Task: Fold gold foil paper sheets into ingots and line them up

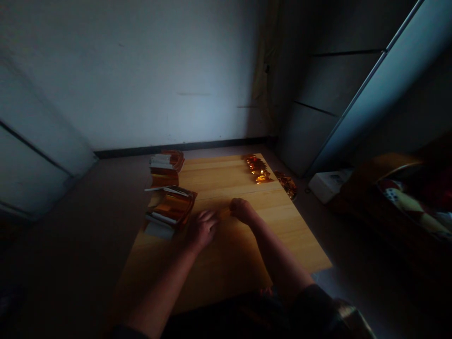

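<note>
My left hand (205,228) is over the middle of a light wooden table (282,223), its fingers bent at the near end of a small strip of gold foil paper (224,213). Just right of it, my right hand (242,210) is closed on the strip's other end. Dim light and blur hide the fingertips. Left of my hands lie stacks of orange-gold foil sheets (173,203) with white paper pieces (158,229). At the far right corner sits a row of shiny folded gold foil pieces (257,167).
More crumpled gold foil (286,184) is beyond the table's right edge, lower down. A white box (326,184) stands on the floor beside a wooden chair-like piece (391,165) with cloth on it. Behind are a pale wall (169,75) and a tall cabinet (318,103).
</note>
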Demonstrator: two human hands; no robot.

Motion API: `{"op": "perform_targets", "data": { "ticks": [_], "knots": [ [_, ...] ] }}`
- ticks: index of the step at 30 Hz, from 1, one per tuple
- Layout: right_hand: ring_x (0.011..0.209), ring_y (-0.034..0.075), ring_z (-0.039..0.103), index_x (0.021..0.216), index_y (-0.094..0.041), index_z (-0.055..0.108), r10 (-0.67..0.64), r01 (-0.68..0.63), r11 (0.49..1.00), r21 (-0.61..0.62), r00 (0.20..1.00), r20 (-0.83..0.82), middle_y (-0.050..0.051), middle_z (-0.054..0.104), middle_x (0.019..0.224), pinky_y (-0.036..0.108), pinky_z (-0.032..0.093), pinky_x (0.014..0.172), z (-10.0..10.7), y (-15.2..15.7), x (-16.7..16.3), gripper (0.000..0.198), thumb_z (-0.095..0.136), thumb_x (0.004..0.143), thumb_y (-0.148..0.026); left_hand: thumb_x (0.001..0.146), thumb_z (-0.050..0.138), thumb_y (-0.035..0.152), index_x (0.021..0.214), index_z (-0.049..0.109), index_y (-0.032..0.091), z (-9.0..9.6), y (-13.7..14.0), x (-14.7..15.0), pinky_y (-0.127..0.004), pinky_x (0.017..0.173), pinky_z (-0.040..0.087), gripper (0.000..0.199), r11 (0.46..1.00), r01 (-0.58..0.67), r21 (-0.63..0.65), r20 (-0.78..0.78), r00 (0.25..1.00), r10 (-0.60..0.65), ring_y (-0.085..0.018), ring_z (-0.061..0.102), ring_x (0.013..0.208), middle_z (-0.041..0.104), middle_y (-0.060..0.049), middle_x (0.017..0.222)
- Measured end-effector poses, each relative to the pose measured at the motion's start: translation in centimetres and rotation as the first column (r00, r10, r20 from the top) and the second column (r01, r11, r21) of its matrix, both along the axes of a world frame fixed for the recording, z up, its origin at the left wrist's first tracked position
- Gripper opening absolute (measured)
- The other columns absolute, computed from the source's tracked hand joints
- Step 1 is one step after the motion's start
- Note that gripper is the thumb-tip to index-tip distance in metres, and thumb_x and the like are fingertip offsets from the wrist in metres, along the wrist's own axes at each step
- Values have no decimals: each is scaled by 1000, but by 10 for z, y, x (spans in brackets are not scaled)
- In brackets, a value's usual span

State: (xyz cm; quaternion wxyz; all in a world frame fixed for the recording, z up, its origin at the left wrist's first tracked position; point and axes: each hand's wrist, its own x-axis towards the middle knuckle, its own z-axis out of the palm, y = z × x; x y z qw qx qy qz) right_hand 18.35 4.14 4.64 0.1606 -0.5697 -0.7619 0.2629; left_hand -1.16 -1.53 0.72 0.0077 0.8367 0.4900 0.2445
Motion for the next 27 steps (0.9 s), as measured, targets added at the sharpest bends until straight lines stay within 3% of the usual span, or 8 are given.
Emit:
{"op": "perform_targets", "data": {
  "ticks": [7, 18, 21, 24, 27],
  "knots": [
    [77, 11, 57, 84, -16, 65, 33, -34, 999, 29, 999, 20, 3, 66, 86, 18, 39, 68, 0, 1, 3, 25, 54, 69, 1, 83, 52, 19, 99, 69, 28, 4, -2, 0, -38, 93, 47, 25, 1000, 3, 4, -7, 1000, -3, -21, 54, 108, 65, -4, 115],
    [78, 13, 55, 89, -16, 64, 29, -31, 999, 13, 994, 104, 4, 63, 90, 20, 38, 68, 2, 0, 0, 23, 53, 72, -3, 80, 53, 14, 81, 71, 23, 4, -8, -2, -37, 90, 48, 21, 997, -9, 78, -25, 1000, 11, -21, 55, 104, 64, -7, 111],
    [74, 13, 54, 88, -16, 63, 13, -16, 1000, 24, 992, 124, 4, 61, 88, 21, 38, 64, 0, -2, -3, 14, 61, 74, -16, 78, 54, 13, 77, 71, 23, 3, -6, -2, -37, 90, 48, 19, 998, -13, 55, -9, 1000, 14, -21, 55, 105, 65, -6, 111],
    [75, 15, 54, 88, -17, 61, -29, 19, 998, 68, 988, 151, 5, 59, 88, 23, 40, 65, -5, -5, -11, 32, 73, 67, -37, 76, 55, 12, 77, 71, 22, 1, -4, -1, -38, 91, 48, 19, 999, -22, 44, -1, 1000, 22, -22, 54, 107, 65, -6, 110],
    [82, 19, 56, 94, -16, 59, -101, 73, 987, 140, 975, 198, 7, 58, 92, 28, 42, 71, -9, -10, -20, 47, 75, 62, -46, 75, 54, 11, 79, 71, 23, 0, -4, -1, -38, 91, 48, 21, 999, -20, 42, 5, 1000, 20, -22, 54, 107, 65, -6, 110]
  ]
}}
